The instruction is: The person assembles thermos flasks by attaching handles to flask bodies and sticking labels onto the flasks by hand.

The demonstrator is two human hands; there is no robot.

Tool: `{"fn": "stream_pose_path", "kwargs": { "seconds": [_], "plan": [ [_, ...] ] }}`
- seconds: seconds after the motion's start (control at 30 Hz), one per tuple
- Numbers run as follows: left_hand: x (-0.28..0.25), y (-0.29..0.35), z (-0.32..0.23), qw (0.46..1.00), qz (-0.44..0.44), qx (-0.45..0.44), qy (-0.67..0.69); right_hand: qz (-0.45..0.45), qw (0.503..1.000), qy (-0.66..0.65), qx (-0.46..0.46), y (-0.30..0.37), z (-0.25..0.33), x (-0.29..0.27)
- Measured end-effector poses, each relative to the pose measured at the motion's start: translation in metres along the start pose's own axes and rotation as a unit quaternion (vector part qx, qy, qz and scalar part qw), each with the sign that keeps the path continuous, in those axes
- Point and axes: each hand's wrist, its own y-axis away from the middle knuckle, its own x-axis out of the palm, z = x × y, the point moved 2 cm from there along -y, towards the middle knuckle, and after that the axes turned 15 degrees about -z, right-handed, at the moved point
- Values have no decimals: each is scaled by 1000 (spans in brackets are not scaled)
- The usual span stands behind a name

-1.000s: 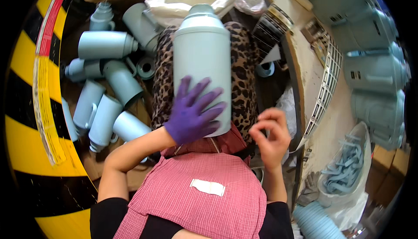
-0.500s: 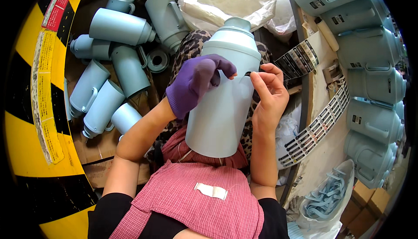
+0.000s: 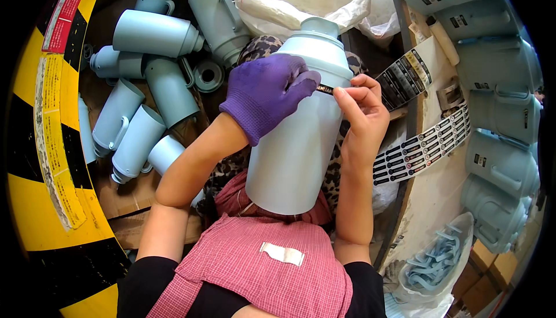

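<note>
A pale blue flask shell point(image 3: 292, 144) leans in my lap with its neck pointing away from me. Across its upper body, just below the shoulder, lies a small black label strip point(image 3: 325, 89) with light print. My left hand point(image 3: 269, 95), in a purple glove with bare fingertips, is closed at the strip's left end; its fingertips are partly hidden. At the other end my bare right hand point(image 3: 364, 107) pinches the strip between thumb and index finger, its other fingers curled above.
Several pale blue shells point(image 3: 153, 33) lie jumbled on cardboard at left. A white sack point(image 3: 301, 0) stands ahead. On the right-hand bench are label sheets point(image 3: 425, 144), a row of shells point(image 3: 501, 107) and a bag of loose blue handles point(image 3: 437, 260). Yellow-black striped edging point(image 3: 43, 196) borders the left.
My left hand has come down to the strip's left end, its fingers now closed. The strip, earlier held edge-on by my right hand, now stretches across the shell between both hands.
</note>
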Motion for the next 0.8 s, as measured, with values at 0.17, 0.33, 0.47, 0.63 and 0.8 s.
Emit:
{"fn": "stream_pose_path", "kwargs": {
  "seconds": [0.17,0.33,0.47,0.63,0.8],
  "plan": [
    [2,0,1,995,29,36,-86,22,999,-7,32,-9,-5,1],
    [5,2,2,993,31,48,-104,25,999,13,30,-11,-8,2],
    [4,1,3,992,31,50,-116,26,999,25,25,-12,-8,2],
    [-1,-2,1,988,59,38,-139,29,999,43,11,-12,-6,4],
    [2,-3,0,986,65,22,-152,38,996,79,-18,-10,-5,5]
  ]
}}
